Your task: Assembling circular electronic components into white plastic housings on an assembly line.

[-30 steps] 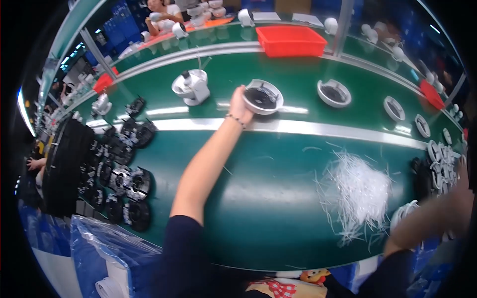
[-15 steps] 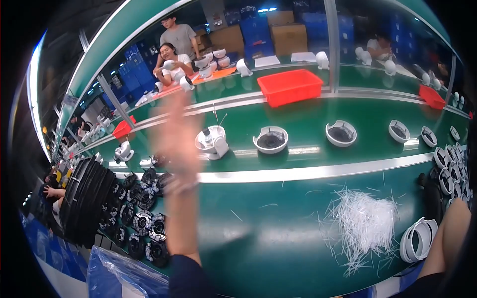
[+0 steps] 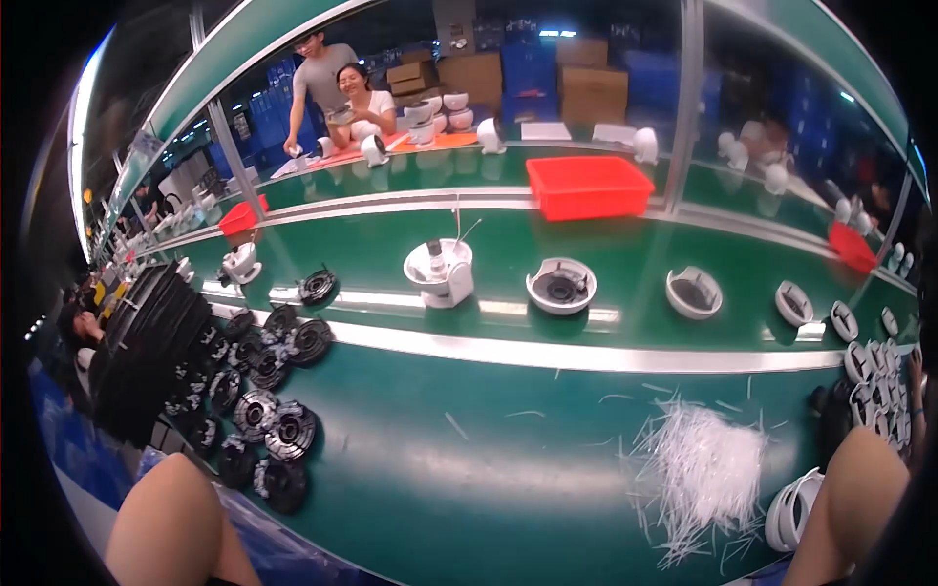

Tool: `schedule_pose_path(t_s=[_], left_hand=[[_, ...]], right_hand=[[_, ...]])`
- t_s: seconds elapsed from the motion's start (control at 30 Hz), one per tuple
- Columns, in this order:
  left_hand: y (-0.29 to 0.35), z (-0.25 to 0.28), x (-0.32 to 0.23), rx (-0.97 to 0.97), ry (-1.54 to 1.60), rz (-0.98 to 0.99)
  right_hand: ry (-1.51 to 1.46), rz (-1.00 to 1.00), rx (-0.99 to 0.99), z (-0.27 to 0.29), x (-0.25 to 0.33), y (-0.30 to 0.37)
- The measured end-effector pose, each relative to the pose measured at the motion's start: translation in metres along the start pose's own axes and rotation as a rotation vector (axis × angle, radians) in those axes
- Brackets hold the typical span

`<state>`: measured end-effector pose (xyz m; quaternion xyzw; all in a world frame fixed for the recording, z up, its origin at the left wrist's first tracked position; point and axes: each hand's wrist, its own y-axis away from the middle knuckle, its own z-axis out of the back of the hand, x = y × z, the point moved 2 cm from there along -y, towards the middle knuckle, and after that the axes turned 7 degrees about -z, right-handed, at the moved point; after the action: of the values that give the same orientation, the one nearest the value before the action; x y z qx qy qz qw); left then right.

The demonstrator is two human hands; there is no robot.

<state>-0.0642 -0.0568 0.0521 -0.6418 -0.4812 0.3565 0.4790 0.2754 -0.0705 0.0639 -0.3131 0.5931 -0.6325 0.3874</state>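
Observation:
Both of my hands are out of the picture. Only my bent left arm [image 3: 168, 518] at the lower left and my bent right arm [image 3: 862, 488] at the lower right show. Beside the left arm, several round black parts [image 3: 290, 430] with fine wiring lie on the green bench. A single black round part [image 3: 318, 286] rests on the line behind them. To its right stands a white housing [image 3: 440, 275] with thin wires sticking up. Close to my right arm are white rings [image 3: 789, 516] and a loose heap of thin white strips [image 3: 699, 474].
White bowl-shaped shells [image 3: 562, 287] sit spaced along the line. A stack of black trays [image 3: 151, 342] stands at left, white rings [image 3: 879, 396] at far right. Beyond the metal rail [image 3: 459, 198] are a red bin [image 3: 590, 188] and two people [image 3: 362, 107]. Another person's hand [image 3: 90, 327] shows far left.
My left hand, blurred over the line half a second ago, has drawn back out of view. The black round part on the line now shows whole. The view has shifted slightly.

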Motion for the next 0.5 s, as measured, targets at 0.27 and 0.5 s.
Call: schedule_pose_path(t_s=[0.27,0.5], left_hand=[[0.027,-0.047,-0.013,-0.025,0.069,-0.09],[0.049,-0.08,0.006,-0.074,0.166,-0.326]], right_hand=[[0.215,-0.037,0.093,0.077,0.039,-0.005],[0.433,0.095,0.122,0.125,0.072,-0.023]])
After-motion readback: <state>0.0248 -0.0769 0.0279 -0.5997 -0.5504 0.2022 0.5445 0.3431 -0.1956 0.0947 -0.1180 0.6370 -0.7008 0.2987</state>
